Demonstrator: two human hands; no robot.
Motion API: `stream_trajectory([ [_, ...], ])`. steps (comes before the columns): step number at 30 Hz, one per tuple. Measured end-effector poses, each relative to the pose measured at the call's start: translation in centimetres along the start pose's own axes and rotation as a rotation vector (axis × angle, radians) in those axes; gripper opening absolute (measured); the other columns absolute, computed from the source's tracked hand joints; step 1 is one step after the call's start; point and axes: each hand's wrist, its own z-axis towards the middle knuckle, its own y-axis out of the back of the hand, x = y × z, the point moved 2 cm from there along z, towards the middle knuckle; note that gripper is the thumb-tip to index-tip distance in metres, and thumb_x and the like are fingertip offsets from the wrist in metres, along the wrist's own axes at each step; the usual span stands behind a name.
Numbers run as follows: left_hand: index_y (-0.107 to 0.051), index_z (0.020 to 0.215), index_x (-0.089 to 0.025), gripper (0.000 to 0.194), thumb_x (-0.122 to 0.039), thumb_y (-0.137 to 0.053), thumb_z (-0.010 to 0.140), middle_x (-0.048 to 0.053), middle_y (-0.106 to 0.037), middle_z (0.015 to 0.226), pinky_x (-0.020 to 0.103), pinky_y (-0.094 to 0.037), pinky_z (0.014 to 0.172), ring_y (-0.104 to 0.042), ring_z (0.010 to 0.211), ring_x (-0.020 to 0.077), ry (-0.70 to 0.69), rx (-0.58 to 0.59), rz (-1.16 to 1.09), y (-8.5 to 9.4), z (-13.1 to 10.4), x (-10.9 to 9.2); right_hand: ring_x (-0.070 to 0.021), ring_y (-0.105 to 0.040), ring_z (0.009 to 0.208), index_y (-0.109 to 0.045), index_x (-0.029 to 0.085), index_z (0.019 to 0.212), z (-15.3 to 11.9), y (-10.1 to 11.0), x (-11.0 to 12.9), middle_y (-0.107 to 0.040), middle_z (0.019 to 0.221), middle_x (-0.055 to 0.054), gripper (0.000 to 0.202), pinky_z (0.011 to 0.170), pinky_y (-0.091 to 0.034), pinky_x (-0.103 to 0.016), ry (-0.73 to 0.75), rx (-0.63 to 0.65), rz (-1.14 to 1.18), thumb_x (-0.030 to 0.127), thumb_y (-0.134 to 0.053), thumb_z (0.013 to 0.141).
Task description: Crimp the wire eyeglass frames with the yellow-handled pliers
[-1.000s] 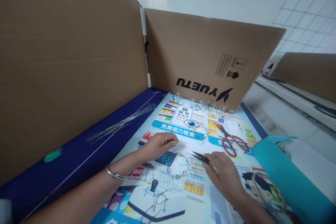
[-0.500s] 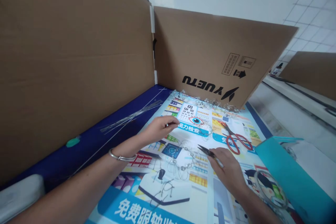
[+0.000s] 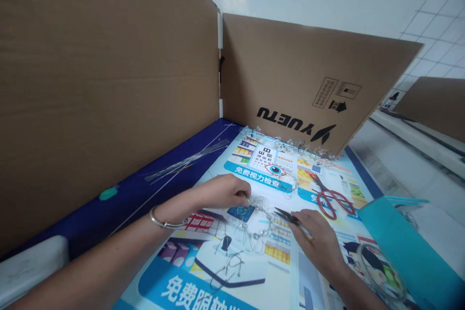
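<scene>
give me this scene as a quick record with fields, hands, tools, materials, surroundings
left hand: bare, silver bangle at the wrist, fingertips pinched by the ring's edge; grip unclear
right hand: holding small black-tipped pliers with yellow on the handles
between hands: loose ring of thin silver wire and clear beads
other tool: red-handled metal scissors, lying beyond the right hand
wire stock: bundle of straight silver wires, on dark blue surface
backdrop: two upright brown cardboard panels

The right hand (image 3: 317, 237) holds pliers (image 3: 293, 221) beside a wire ring (image 3: 256, 236).
</scene>
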Motion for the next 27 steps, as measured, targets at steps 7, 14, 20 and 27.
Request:
stream_trajectory([
  [7,-0.065,0.085,-0.022,0.018,-0.035,-0.054,0.079,0.001,-0.065,0.074,0.02,-0.034,0.056,-0.056,0.066,0.0149,0.089,-0.104,0.039,-3.6,1.1,0.3,-0.021,-0.054,0.091,-0.057,0.021,0.107,0.0,-0.2,0.0,-0.059,0.096,-0.007,0.028,0.079,-0.046,-0.037,0.008,-0.002,0.019,0.024,-0.058,0.079],
  [14,-0.064,0.077,-0.021,0.017,-0.029,-0.05,0.08,0.0,-0.063,0.069,0.02,-0.034,0.056,-0.054,0.063,0.0136,0.107,-0.18,0.04,-4.6,1.5,0.6,-0.0211,-0.054,0.09,-0.057,0.021,0.107,0.1,-0.1,0.1,-0.059,0.096,-0.007,0.028,0.078,-0.046,-0.037,0.002,0.022,0.017,0.023,-0.058,0.079],
  [20,-0.063,0.074,-0.019,0.017,-0.026,-0.049,0.08,0.0,-0.061,0.065,0.019,-0.033,0.054,-0.053,0.059,0.0127,0.152,-0.249,0.003,-5.2,2.1,0.7,-0.0211,-0.054,0.089,-0.058,0.02,0.106,0.0,-0.1,0.1,-0.06,0.094,-0.007,0.028,0.078,-0.046,-0.037,-0.004,-0.01,-0.003,0.024,-0.059,0.079],
  [27,-0.063,0.076,-0.019,0.016,-0.025,-0.049,0.081,-0.002,-0.061,0.067,0.019,-0.033,0.054,-0.052,0.061,0.0114,0.101,-0.254,-0.064,-4.1,1.9,0.5,-0.0213,-0.055,0.089,-0.059,0.02,0.106,0.0,-0.2,0.0,-0.06,0.094,-0.007,0.027,0.079,-0.046,-0.037,-0.007,-0.02,-0.027,0.025,-0.059,0.079],
])
